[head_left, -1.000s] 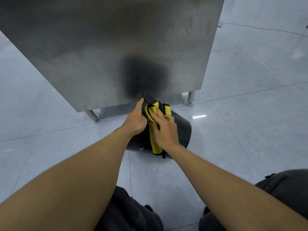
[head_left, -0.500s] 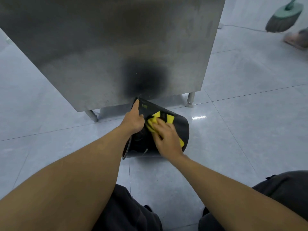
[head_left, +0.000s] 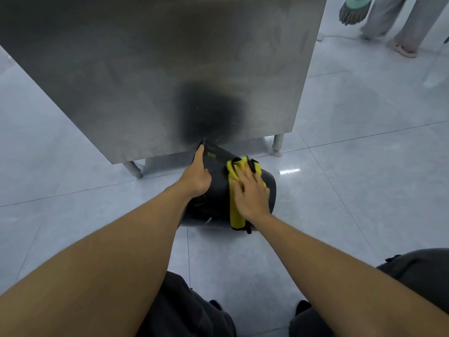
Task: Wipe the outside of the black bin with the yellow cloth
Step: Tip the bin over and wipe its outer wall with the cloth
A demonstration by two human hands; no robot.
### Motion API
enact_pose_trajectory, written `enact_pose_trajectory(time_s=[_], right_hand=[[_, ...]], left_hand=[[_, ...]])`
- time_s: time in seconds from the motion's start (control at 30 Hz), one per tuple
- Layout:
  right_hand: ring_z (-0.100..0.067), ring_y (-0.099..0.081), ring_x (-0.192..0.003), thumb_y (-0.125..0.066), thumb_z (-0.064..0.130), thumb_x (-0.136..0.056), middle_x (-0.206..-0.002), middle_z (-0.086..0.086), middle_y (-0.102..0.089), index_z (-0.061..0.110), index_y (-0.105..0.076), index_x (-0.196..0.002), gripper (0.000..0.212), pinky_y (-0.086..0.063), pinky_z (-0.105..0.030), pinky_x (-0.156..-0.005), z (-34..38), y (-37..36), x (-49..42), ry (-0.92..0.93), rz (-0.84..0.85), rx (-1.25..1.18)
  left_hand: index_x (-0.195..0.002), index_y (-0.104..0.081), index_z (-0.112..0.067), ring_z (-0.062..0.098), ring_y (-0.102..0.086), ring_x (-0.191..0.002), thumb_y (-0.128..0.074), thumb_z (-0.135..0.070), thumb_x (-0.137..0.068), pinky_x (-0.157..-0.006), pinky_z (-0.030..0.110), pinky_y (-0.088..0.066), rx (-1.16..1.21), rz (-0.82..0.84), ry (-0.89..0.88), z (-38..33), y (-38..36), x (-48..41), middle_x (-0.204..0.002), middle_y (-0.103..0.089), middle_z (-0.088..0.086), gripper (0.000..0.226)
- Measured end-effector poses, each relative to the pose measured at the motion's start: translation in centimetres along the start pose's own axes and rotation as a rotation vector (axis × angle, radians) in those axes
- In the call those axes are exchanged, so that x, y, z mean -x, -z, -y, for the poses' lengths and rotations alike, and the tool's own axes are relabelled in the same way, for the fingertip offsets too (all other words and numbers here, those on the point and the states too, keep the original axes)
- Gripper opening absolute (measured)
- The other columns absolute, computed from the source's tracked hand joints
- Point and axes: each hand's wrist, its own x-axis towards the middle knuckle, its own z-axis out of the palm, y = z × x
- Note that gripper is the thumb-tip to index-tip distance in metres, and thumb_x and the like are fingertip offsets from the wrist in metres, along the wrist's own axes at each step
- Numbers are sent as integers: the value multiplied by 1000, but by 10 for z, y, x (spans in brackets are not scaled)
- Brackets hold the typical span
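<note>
The black bin (head_left: 216, 188) lies tipped on its side on the tiled floor, its far end against the foot of a steel cabinet. My left hand (head_left: 196, 175) grips the bin's upper left edge, forefinger stretched along it. My right hand (head_left: 250, 193) lies flat with fingers spread on the yellow cloth (head_left: 234, 215), pressing it against the bin's upturned side. The cloth drapes down over the bin's near edge.
A brushed steel cabinet (head_left: 150, 69) on short legs (head_left: 277, 144) fills the upper left. Another person's legs (head_left: 398, 23) and a green broom head (head_left: 353, 9) are at the top right. My knees are at the bottom edge.
My right hand has slid the cloth to the right across the bin and down over its near edge. The bin has shifted slightly under my left hand. The broom and the person's legs came into view.
</note>
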Motion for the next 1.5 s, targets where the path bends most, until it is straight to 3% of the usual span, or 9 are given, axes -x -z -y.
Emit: enact_pose_trajectory(time_s=[0.17, 0.37, 0.53, 0.77, 0.97, 1.07, 1.2, 1.33, 1.5], right_hand=[[-33, -17, -148, -31, 41, -106, -164, 9, -20, 32, -30, -154, 49, -29, -53, -113, -24, 3, 0, -286, 2, -40], [-21, -20, -144, -47, 26, -103, -160, 4, -31, 26, -46, -147, 44, -14, -20, -112, 8, 2, 4, 53, 12, -187], [-21, -25, -143, -49, 18, -102, -160, 8, -31, 28, -49, -145, 44, -18, -25, -114, 18, -2, 5, 253, 33, -191], [-28, -17, -148, -36, 46, -104, -164, 9, -21, 31, -35, -153, 51, -19, -41, -118, -14, -5, -1, -113, 1, -73], [-23, -23, -143, -45, 33, -104, -159, 6, -35, 28, -46, -147, 43, -19, -31, -114, -5, 3, 1, -96, -47, -229], [-15, -31, -137, -50, 25, -102, -152, 10, -44, 32, -52, -143, 42, -20, -25, -116, 12, 1, 0, 145, 9, -301], [-13, -37, -136, -50, 27, -100, -150, 14, -47, 37, -51, -142, 43, -30, -42, -116, 24, -1, -2, 238, 55, -275], [-17, -29, -146, -34, 51, -101, -157, 18, -34, 46, -32, -150, 49, -25, -54, -111, 0, 3, -5, 60, 3, 1], [-27, -25, -145, -14, 57, -100, -161, 3, -27, 36, -17, -155, 59, -24, -55, -107, -43, 10, -4, -338, 9, 141]], left_hand=[[-148, -10, -4, 22, -45, -94, -37, 5, -100, -80, 30, -40, 48, -42, 69, 11, -1, -2, -83, -39, -3, 55], [-149, -15, -15, 27, -56, -100, -48, -6, -97, -85, 35, -46, 24, -4, 45, 12, 1, -7, -106, -58, 8, 63], [-159, 1, -30, 34, -55, -121, -54, -7, -91, -100, 39, -43, -28, 38, -10, 13, 1, -5, -133, -57, 14, 90], [-151, 25, -43, 33, -66, -98, -57, -4, -92, -88, 46, -56, -97, 121, 82, 13, 5, -1, -116, -60, 13, 109], [-149, 26, -46, 27, -54, -69, -42, -9, -96, -59, 35, -47, -2, 141, 161, 5, 0, -2, -102, -64, 16, 93], [-153, 17, -44, 37, -65, -97, -39, -15, -92, -84, 45, -56, 46, 125, 179, 1, 1, -6, -110, -61, 11, 88], [-158, 3, -33, 32, -59, -110, -43, -19, -85, -101, 50, -49, 63, 133, 153, 3, 1, -5, -125, -59, 12, 87], [-147, -10, -10, 27, -59, -91, -51, -16, -95, -88, 47, -54, 89, 66, 227, 9, 1, -5, -93, -55, 9, 67], [-143, -27, -25, 25, -60, -93, -52, -14, -98, -70, 36, -55, 130, 91, 179, 4, 5, -5, -112, -56, 8, 53]])
